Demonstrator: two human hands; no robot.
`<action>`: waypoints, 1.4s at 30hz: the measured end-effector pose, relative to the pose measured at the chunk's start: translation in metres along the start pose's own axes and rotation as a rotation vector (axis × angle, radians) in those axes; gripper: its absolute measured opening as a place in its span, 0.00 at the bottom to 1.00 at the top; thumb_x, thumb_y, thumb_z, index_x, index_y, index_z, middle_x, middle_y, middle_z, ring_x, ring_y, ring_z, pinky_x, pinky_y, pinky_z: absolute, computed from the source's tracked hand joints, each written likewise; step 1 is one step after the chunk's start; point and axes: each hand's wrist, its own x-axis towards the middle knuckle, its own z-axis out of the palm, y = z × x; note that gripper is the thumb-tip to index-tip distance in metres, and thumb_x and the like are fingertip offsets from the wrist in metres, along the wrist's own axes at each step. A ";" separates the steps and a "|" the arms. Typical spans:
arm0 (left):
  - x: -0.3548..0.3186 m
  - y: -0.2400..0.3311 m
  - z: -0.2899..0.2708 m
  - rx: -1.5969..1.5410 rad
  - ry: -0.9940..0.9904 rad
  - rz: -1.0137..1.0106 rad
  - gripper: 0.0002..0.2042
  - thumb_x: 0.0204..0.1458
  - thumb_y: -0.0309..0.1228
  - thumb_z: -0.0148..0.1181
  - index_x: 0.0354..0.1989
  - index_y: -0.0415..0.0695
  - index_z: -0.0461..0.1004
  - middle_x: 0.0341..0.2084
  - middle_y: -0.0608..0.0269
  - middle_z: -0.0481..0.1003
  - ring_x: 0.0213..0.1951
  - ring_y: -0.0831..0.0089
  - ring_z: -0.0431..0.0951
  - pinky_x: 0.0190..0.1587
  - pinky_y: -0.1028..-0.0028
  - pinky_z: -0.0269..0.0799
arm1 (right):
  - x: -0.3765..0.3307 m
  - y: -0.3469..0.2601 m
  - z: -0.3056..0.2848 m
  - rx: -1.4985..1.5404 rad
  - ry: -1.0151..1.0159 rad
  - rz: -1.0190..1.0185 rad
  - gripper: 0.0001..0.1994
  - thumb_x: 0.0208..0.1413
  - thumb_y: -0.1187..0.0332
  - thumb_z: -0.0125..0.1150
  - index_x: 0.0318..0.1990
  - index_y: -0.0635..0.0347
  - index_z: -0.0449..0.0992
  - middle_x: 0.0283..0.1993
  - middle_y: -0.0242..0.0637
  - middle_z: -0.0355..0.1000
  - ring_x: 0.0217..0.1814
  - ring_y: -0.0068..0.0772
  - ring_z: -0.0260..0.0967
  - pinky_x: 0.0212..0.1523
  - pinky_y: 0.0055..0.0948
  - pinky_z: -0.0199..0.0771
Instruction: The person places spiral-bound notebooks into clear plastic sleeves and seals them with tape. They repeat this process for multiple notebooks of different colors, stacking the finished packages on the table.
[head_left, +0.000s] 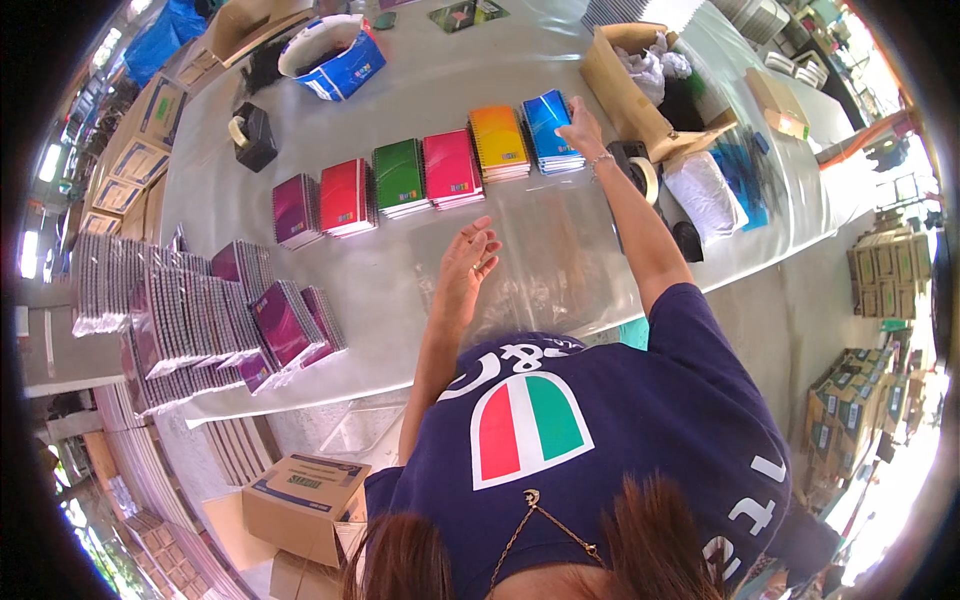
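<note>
A row of small spiral notebook stacks crosses the table: a purple stack [297,211], a red stack [347,197], a green stack [399,178], a pink stack [453,168], an orange-yellow stack [499,143] and a blue notebook stack [550,128] at the right end. My right hand [584,132] is at the blue stack's right edge, thumb over the top cover and fingers at its side, closed on the top blue notebook. My left hand [468,257] hovers in front of the pink stack, palm turned up, fingers loosely bent and apart, holding nothing.
Piled purple notebooks [200,315] fill the table's left front. Tape dispensers [254,137] [640,170] stand left and right of the row. Behind are a blue-and-white tub [335,62] and an open carton [640,105] with crumpled wrapping. A cardboard box [300,500] is below the near edge.
</note>
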 end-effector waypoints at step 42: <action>-0.016 -0.003 -0.048 -0.243 0.322 0.095 0.21 0.56 0.38 0.63 0.54 0.40 0.68 0.45 0.59 0.76 0.45 0.68 0.79 0.49 0.66 0.77 | -0.033 -0.076 0.041 -0.190 -0.018 -0.109 0.25 0.53 0.59 0.66 0.53 0.63 0.67 0.48 0.52 0.71 0.46 0.51 0.72 0.47 0.44 0.73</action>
